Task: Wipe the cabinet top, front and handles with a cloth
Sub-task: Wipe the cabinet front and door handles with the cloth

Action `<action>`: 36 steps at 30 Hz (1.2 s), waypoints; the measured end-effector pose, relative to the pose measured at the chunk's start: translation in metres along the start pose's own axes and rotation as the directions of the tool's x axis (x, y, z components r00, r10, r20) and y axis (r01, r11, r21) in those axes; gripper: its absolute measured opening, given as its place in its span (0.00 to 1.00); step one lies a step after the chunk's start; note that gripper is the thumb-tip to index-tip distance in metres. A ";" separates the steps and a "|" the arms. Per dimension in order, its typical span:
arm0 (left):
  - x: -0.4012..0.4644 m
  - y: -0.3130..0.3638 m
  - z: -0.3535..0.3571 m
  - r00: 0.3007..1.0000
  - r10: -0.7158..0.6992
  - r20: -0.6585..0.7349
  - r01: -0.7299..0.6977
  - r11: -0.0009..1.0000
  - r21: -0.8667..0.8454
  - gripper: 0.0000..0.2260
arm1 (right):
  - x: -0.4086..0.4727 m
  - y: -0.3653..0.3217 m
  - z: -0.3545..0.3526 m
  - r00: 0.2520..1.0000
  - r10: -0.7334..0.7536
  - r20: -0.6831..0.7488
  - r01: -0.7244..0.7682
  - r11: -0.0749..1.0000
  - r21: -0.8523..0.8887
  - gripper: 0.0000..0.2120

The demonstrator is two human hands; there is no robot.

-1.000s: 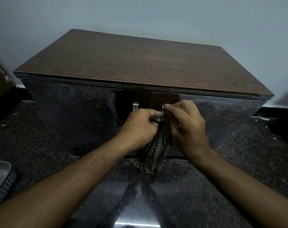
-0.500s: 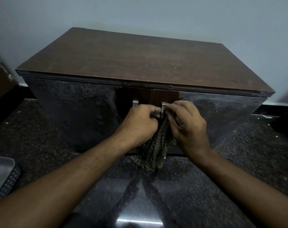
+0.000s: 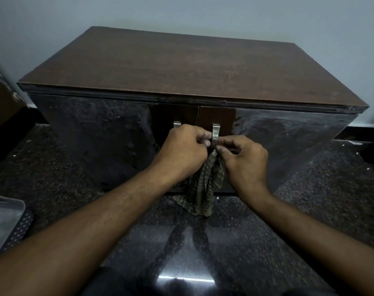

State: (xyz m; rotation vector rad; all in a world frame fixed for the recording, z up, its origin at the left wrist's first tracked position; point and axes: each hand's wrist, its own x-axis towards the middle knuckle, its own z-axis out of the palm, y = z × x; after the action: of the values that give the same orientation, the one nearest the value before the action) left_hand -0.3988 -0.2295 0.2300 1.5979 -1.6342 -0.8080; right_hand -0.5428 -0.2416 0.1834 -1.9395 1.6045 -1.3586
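A low dark cabinet (image 3: 192, 67) with a brown wood-grain top and two glossy doors stands against the wall. Two metal handles sit at the door seam: the left handle (image 3: 177, 124) and the right handle (image 3: 215, 133). A striped olive cloth (image 3: 201, 189) hangs down from between my hands, below the right handle. My left hand (image 3: 186, 152) is curled in a fist gripping the cloth just left of the right handle. My right hand (image 3: 243, 161) pinches the cloth at the handle's lower end. The lower part of both handles is hidden by my hands.
The floor (image 3: 203, 242) is dark polished speckled stone with a light reflection near me. A grey object over a dotted mat (image 3: 8, 223) lies at the far left. A brown box-like thing (image 3: 0, 97) stands left of the cabinet. The pale wall is close behind.
Both hands slid down the right handle with the cloth, so the handle's upper part now shows. The right hand moved lower and to the right.
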 end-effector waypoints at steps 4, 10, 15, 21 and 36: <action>0.000 -0.002 0.000 0.999 0.015 0.036 -0.015 1.000 0.001 0.16 | 0.000 -0.002 0.002 0.988 0.154 0.013 -0.155 0.987 0.051 0.07; 0.000 0.000 -0.001 1.000 0.006 0.018 -0.006 1.000 0.019 0.14 | 0.000 0.002 0.014 0.788 0.599 0.140 -0.612 0.738 0.285 0.04; -0.001 0.001 -0.002 0.999 0.022 0.049 -0.028 0.992 0.122 0.13 | 0.001 -0.023 0.020 0.553 0.738 0.388 -0.779 0.293 0.554 0.07; -0.003 -0.001 -0.004 0.998 0.028 0.055 -0.035 0.991 0.131 0.17 | 0.001 -0.028 0.015 0.565 0.737 0.371 -0.756 0.282 0.590 0.04; -0.002 0.000 -0.004 0.999 0.033 0.038 -0.036 0.995 0.097 0.14 | 0.007 -0.035 -0.008 0.974 0.148 -0.169 -0.134 0.987 0.090 0.06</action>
State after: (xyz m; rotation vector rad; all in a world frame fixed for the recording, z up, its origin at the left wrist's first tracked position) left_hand -0.3954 -0.2273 0.2325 1.6256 -1.7464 -0.7543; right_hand -0.5278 -0.2334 0.2162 -1.6671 1.7037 -1.5447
